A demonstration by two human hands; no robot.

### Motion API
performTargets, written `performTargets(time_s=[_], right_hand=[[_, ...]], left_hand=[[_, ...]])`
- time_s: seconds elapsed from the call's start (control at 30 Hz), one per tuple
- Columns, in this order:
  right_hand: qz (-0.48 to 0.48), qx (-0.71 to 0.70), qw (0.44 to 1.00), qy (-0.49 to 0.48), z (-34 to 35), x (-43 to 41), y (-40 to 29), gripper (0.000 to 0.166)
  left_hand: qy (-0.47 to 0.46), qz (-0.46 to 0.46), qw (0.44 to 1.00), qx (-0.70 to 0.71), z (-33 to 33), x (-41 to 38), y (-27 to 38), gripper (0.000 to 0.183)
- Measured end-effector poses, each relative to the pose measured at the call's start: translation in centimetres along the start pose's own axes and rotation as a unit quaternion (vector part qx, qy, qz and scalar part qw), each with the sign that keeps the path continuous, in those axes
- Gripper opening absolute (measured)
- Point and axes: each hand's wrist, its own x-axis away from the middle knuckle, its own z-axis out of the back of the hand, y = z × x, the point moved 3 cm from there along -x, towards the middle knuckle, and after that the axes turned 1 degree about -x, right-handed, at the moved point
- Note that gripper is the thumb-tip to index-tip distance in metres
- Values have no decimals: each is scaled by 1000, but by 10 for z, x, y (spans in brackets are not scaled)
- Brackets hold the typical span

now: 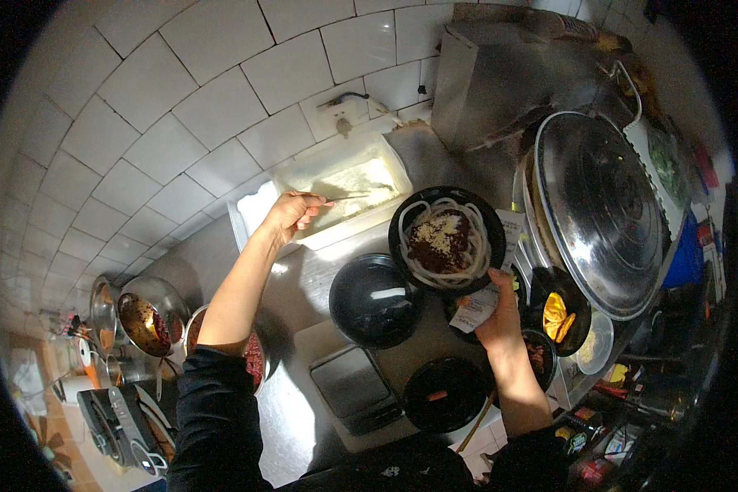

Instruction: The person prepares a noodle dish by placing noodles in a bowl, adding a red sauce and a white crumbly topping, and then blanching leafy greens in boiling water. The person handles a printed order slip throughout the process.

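My left hand grips the handle of a thin metal utensil, probably a spoon, whose far end reaches into a pale plastic tub of light crumbly powder. With my right hand I hold up a black bowl by its rim, along with printed paper slips. Thick white noodles lie in that bowl, topped with dark sauce and tan crushed granules. Beside it on the counter is a glossy black bowl, seemingly upside down.
A dark rectangular container and a black round dish sit near me. At right are a large domed lid and a black bowl with yellow food. Metal bowls and knives are at left. A tiled wall stands behind.
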Motion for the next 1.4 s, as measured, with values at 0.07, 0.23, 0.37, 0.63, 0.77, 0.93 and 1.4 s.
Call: performTargets(time_s=[0.07, 0.23, 0.37, 0.63, 0.77, 0.93, 1.4], right_hand=[[2, 9, 1000, -10, 4, -6, 3, 28], [-18, 17, 1000, 3, -8, -11, 11, 30], [-27, -3, 1000, 0, -17, -18, 17, 30], [-10, 50, 999, -20, -9, -17, 18, 31], [-8, 25, 999, 27, -4, -3, 12, 30], [-24, -20, 999, 34, 1, 1, 8, 29], [-22, -5, 1000, 20, -2, 3, 6, 33]], left_hand=[[29, -20, 999, -21, 4, 6, 7, 17], [60, -90, 994, -18, 11, 32, 31, 17], [26, -144, 986, -74, -21, 88, 72, 20], [128, -241, 942, -197, 16, 17, 9, 20], [183, -204, 898, -344, 12, -32, -28, 22], [161, -179, 930, -278, -15, -43, -37, 18], [23, -69, 997, 9, -7, 29, 25, 18]])
